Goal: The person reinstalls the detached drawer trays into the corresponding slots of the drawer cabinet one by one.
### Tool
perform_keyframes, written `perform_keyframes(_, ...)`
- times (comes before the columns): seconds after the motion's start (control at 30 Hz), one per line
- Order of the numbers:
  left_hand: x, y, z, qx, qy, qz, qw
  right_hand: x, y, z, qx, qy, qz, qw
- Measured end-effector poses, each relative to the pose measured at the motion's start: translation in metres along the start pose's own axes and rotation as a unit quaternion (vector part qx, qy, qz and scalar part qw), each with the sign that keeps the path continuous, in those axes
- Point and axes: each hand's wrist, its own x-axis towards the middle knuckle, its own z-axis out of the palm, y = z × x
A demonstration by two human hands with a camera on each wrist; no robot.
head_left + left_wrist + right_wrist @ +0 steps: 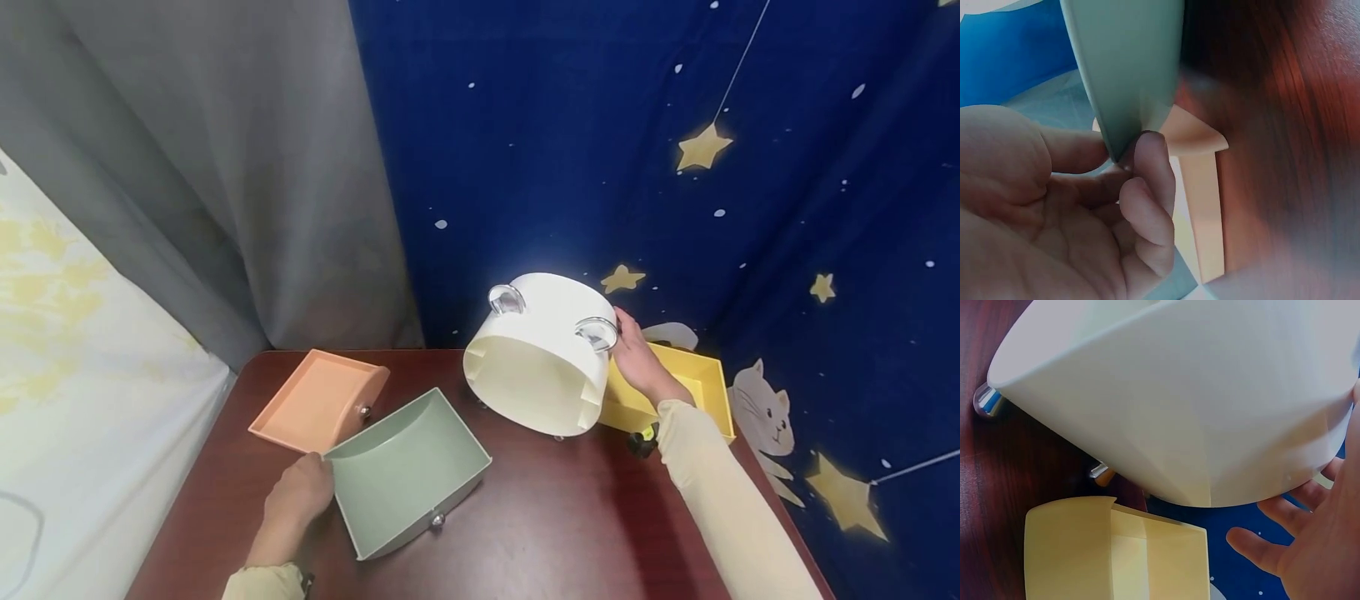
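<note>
My left hand (296, 496) pinches the back left corner of a pale green drawer (408, 458). In the left wrist view, thumb and fingertips meet at the drawer's edge (1125, 69). The drawer is tilted, with a round silver knob (438, 522) on the front nearest me. With my right hand (637, 362) I hold a hollow white oval case (555, 312) by its right rear side. Two silver-rimmed ears (597, 333) stand on its top, and its open front faces me. Fingers curl at its rear edge in the right wrist view, where small metal feet (988, 401) show beneath.
An orange drawer (318, 400) with a silver knob lies at the table's back left. On the right, behind my right forearm, is a yellow drawer (701, 375). The dark red wooden table (540, 508) meets grey and starry blue curtains (525, 167) at its back edge.
</note>
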Motion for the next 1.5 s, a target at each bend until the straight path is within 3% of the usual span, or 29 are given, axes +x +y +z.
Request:
perform_keyframes(0.17, -0.001, 0.006, 0.004, -0.022, 0.012, -0.003, 0.9997, 0.001, 0.002, 0.005, 0.009, 0.005, -0.01, 1.0)
perform_keyframes(0.33, -0.01, 0.009, 0.005, -0.045, 0.0, -0.015, 0.9989, 0.001, 0.003, 0.006, 0.007, 0.003, -0.016, 1.0)
perform_keyframes(0.57, -0.029, 0.003, 0.009, -0.037, -0.018, -0.023, 0.9989, 0.001, 0.001, 0.004, 0.003, 0.007, -0.018, 1.0)
perform_keyframes(0.8, -0.041, 0.001, 0.018, -0.049, -0.005, -0.01, 0.9987, 0.0, 0.002, 0.007, 0.003, 0.008, -0.014, 1.0)
perform_keyframes(0.97, -0.036, 0.006, 0.018, -0.068, -0.002, 0.011, 0.9976, 0.0, 0.002, 0.006, -0.006, 0.014, -0.016, 1.0)
perform_keyframes(1.5, -0.007, 0.035, 0.027, -0.059, 0.026, 0.054, 0.9965, 0.002, 0.004, 0.007, -0.001, 0.023, -0.011, 1.0)
